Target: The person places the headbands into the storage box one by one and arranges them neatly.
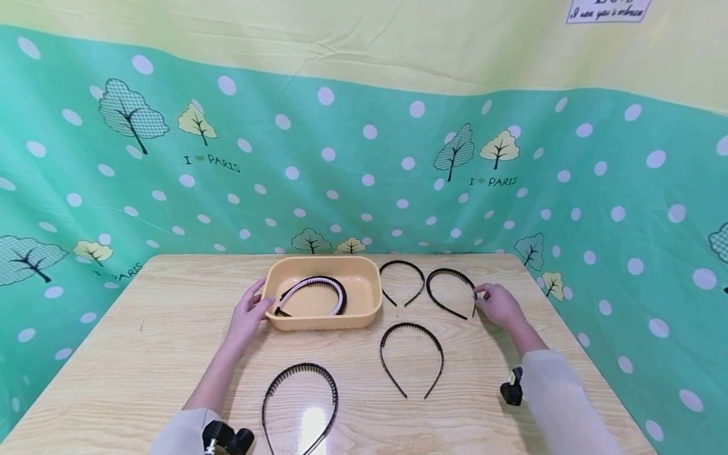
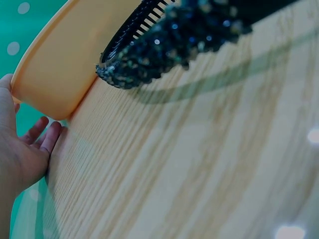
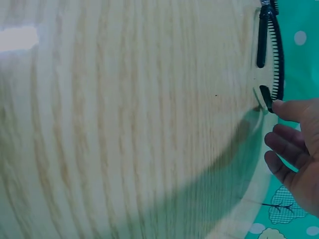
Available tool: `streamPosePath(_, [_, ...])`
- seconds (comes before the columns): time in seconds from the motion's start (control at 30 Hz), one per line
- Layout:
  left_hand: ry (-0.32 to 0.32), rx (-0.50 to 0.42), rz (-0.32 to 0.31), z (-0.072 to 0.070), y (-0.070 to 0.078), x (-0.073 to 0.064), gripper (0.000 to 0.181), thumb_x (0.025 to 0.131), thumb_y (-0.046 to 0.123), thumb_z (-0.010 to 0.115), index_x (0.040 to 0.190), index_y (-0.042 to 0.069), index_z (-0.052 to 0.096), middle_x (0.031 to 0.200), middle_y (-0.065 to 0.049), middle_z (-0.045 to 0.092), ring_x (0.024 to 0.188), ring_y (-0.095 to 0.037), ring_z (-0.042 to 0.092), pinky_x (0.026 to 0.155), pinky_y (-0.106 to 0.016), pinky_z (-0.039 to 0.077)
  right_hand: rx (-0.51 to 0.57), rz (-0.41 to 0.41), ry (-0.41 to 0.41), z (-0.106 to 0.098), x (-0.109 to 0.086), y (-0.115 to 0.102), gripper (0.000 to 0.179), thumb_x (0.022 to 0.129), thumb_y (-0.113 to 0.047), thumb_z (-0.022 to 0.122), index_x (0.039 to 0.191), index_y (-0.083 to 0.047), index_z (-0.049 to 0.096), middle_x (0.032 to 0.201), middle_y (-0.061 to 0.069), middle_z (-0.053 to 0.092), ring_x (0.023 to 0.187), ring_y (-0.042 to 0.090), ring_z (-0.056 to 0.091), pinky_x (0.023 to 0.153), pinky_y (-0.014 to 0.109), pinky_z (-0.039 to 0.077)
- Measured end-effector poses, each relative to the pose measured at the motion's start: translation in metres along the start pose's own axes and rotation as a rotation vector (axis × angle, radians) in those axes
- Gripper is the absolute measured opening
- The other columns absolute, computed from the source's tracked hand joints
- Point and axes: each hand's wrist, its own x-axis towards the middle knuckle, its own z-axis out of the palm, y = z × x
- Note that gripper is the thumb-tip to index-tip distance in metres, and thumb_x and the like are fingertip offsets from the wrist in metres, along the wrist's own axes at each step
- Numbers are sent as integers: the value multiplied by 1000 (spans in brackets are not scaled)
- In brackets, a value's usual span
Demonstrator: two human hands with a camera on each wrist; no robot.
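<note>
A light orange plastic bin point(image 1: 324, 323) sits at the back of the table. My left hand point(image 1: 250, 309) holds its left end, thumb over the rim; in the left wrist view the other fingers point(image 2: 49, 137) spread low beside the wall. Inside the bin lie a pink headband point(image 1: 301, 285) and a dark toothed one point(image 1: 343, 297), overlapping. At the right, my right hand point(image 1: 500, 305) pinches the right leg of a black toothed headband point(image 1: 449, 272) between thumb and forefinger. The right wrist view shows its other fingers point(image 3: 286, 149) loosely bent, away from the band.
Three more black headbands lie on the wooden table point(image 1: 142, 354): a thin one point(image 1: 402, 262) beside the bin, one point(image 1: 412, 326) in the middle, and one point(image 1: 307, 366) at the front, glittery in the left wrist view. A patterned green curtain point(image 1: 352, 151) hangs behind.
</note>
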Motion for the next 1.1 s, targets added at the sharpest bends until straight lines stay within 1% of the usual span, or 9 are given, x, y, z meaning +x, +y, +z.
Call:
streamPosePath(0.37, [4,-11,-3,1,-1,1,57,95,26,51,148,25,28,131,-22,48,91,2,55,76,-15,51,-86,-22,-28,5,0,0,28,91,-9,55,118,0,60,99,23,54,84,31,55,72,46,48])
streamPosePath(0.5, [5,-12,-8,1,-1,1,57,95,26,51,148,25,28,132,-22,48,91,2,55,76,-15,51,-110,-30,-38,7,1,1,27,91,-8,55,116,0,61,98,23,53,85,31,55,73,46,48])
streamPosePath(0.6, [5,-14,-5,1,-1,1,57,95,26,51,148,25,28,132,-22,48,90,2,55,76,-15,51,-116,-30,-36,8,2,1,27,91,-10,56,115,-1,62,98,20,53,85,29,54,72,44,48])
streamPosePath(0.73, [7,-19,2,1,-1,1,57,95,26,51,148,25,28,131,-22,48,91,3,55,76,-15,51,-118,-47,-27,9,0,1,24,89,-13,58,110,-2,64,95,19,51,81,27,52,70,42,47])
streamPosePath(0.83, [9,-25,5,1,-1,1,57,95,25,51,148,24,28,131,-23,48,91,3,55,76,-15,51,-126,-67,-5,10,-1,0,21,88,-13,60,105,-3,66,103,23,50,87,33,55,76,48,48])
streamPosePath(0.93, [11,-28,6,1,-2,2,58,95,25,51,148,24,28,131,-23,48,90,3,55,75,-15,51,-152,-84,22,10,-2,-1,19,86,-14,62,101,-5,68,114,26,49,100,41,54,86,54,46])
streamPosePath(1.0, [10,-30,5,1,-2,2,58,95,25,51,148,24,29,131,-23,48,90,3,55,75,-15,51,-167,-100,29,10,-2,-2,17,86,-14,63,99,-5,68,118,28,49,105,45,51,89,56,44])
streamPosePath(1.1, [9,-34,7,1,-3,2,58,95,25,51,148,24,29,131,-23,48,90,3,55,75,-15,52,-187,-121,27,10,-3,-4,15,85,-15,63,96,-6,69,120,28,50,107,46,50,89,57,44])
